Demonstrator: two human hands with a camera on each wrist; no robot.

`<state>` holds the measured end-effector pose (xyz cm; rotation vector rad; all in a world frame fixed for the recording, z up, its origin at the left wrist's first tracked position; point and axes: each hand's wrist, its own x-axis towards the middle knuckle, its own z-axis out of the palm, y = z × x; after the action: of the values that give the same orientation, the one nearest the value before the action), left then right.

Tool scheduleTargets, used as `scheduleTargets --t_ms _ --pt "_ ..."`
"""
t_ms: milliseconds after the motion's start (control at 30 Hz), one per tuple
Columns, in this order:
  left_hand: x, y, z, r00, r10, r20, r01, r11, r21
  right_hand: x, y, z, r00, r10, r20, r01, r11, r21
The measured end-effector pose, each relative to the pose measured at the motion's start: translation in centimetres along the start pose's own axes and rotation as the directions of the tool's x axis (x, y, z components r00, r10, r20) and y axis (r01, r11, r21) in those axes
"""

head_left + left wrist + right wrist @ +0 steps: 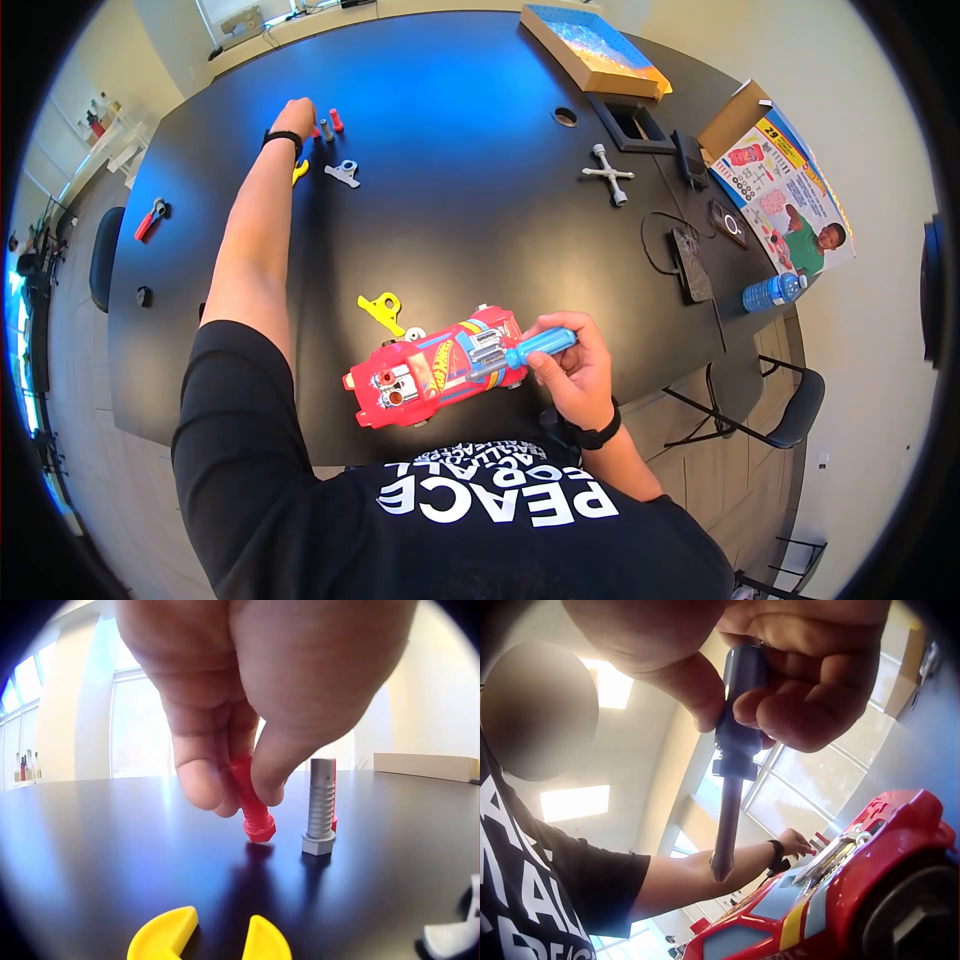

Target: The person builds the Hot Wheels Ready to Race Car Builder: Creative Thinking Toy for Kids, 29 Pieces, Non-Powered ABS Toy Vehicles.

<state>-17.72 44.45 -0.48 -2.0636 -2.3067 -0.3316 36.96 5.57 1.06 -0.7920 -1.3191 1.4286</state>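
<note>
Far out on the table, my left hand (pixel 296 118) pinches a red toy bolt (pixel 257 817) between thumb and fingers, its hex head tilted down close to the tabletop. Beside it a grey toy bolt (pixel 319 810) stands on its head, and another red bolt (pixel 336 121) stands right behind that one. My right hand (pixel 578 372) holds a toy screwdriver by its blue handle (pixel 545 345), the grey shaft (pixel 726 825) pointing down past the fingers. Under it in the head view sits the red toy car (pixel 440 370), with silver engine parts on top.
Yellow (pixel 382 312) and grey (pixel 343 173) toy wrenches lie on the table, with another yellow wrench (pixel 165 934) near my left wrist. A grey cross wrench (pixel 608 175), a phone (pixel 690 265), a water bottle (pixel 772 292) and boxes (pixel 790 190) are at right. A red-handled tool (pixel 150 220) lies far left.
</note>
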Motion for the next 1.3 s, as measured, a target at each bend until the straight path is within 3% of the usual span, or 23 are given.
scheduleTargets --t_ms 100,133,167,233,300,367,433,500,600,633,767,833,967,1033,1133,1267,1300 --pt "-1.4 0.1 -1.8 0.996 0.031 -0.089 -0.034 0.999 -0.035 0.5 0.2 0.3 0.999 -0.035 0.001 0.035 0.999 -0.007" --pt "-3.0 1.3 -3.3 0.988 -0.143 -0.060 0.111 0.925 -0.363 0.7 0.1 0.4 1.000 -0.021 0.015 0.021 1.000 -0.006" --pt "-4.5 1.4 -3.9 0.985 -0.162 -0.051 0.133 0.923 -0.362 0.9 -0.2 0.4 0.999 -0.037 0.005 0.037 0.999 -0.027" --pt "-7.7 1.0 -5.2 0.988 -0.116 -0.098 0.065 0.908 -0.415 1.8 -1.3 0.5 0.999 -0.042 0.016 0.043 0.998 -0.044" --pt "-14.6 1.6 -7.7 0.969 0.221 -0.110 -0.229 0.971 -0.071 3.1 -3.3 0.1 0.992 -0.111 0.064 0.121 0.976 -0.184" --pt "-23.4 4.4 -9.4 0.958 0.242 -0.152 -0.273 0.934 -0.231 4.6 -5.9 0.1 0.977 -0.172 0.125 0.200 0.944 -0.263" --pt "-32.6 9.4 -12.7 0.984 0.179 -0.020 -0.146 0.732 -0.665 6.5 -8.3 0.6 0.939 -0.279 0.202 0.328 0.904 -0.276" --pt "-39.4 12.6 -14.2 0.982 0.176 0.062 -0.042 0.532 -0.846 8.4 -10.6 1.3 0.884 -0.353 0.307 0.439 0.851 -0.287" --pt "-45.9 15.9 -11.0 0.985 0.160 -0.060 -0.088 0.179 -0.980 9.3 -11.9 3.8 0.825 -0.422 0.377 0.534 0.800 -0.274" --pt "-47.4 16.6 -9.3 0.982 0.118 -0.148 -0.167 0.169 -0.971 9.3 -11.7 4.7 0.791 -0.439 0.427 0.571 0.780 -0.255" --pt "-50.3 19.2 -7.1 0.964 -0.003 -0.266 -0.243 0.393 -0.887 8.7 -9.4 7.1 0.695 -0.413 0.589 0.658 0.695 -0.289" --pt "-51.0 18.8 -6.7 0.953 0.101 -0.287 -0.300 0.460 -0.835 8.2 -8.1 7.8 0.691 -0.399 0.603 0.652 0.704 -0.282" --pt "-51.1 19.7 -5.4 0.951 -0.053 -0.306 -0.257 0.420 -0.871 8.0 -7.7 8.4 0.683 -0.395 0.614 0.659 0.695 -0.286" --pt "-50.5 19.4 -5.9 0.924 0.124 -0.360 -0.349 0.656 -0.669 8.1 -7.8 8.6 0.688 -0.385 0.615 0.658 0.688 -0.306" --pt "-50.4 19.6 -6.7 0.920 0.186 -0.346 -0.360 0.750 -0.554 8.3 -7.7 8.9 0.684 -0.371 0.629 0.662 0.677 -0.321" --pt "-50.6 19.4 -5.8 0.905 0.220 -0.365 -0.402 0.725 -0.559 8.2 -7.6 9.0 0.663 -0.328 0.673 0.655 0.688 -0.311" --pt "-50.6 19.8 -5.8 0.913 0.173 -0.370 -0.381 0.690 -0.616 8.0 -7.5 9.2 0.663 -0.329 0.672 0.656 0.688 -0.311"
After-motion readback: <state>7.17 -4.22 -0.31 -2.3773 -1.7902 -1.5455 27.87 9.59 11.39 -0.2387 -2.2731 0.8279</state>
